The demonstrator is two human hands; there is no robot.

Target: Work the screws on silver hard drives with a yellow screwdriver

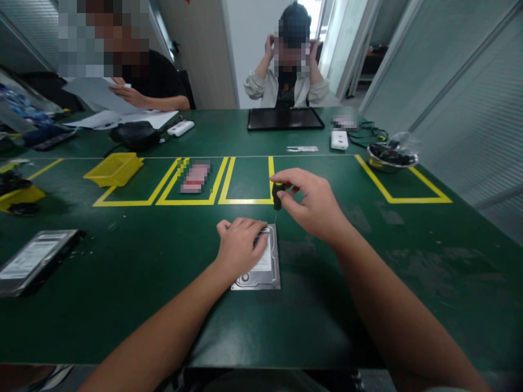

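A silver hard drive (266, 264) with a white label lies flat on the green table in front of me. My left hand (242, 244) rests over its upper left part, fingers bent across the top and far edge, holding it against the table. Between the thumb and fingers of my right hand (314, 200) is a small screwdriver (277, 200) with a black and yellow handle. It stands nearly upright, and its thin shaft reaches down to the drive's far right corner. Whether the tip sits in a screw is too small to tell.
Another hard drive (38, 258) lies at the left. Farther back are a yellow bin (113, 170), a pixelated pink item (196, 178), a black panel (286, 119) and a metal bowl (392, 157) of dark parts. Yellow tape marks the table. Two people sit across from me.
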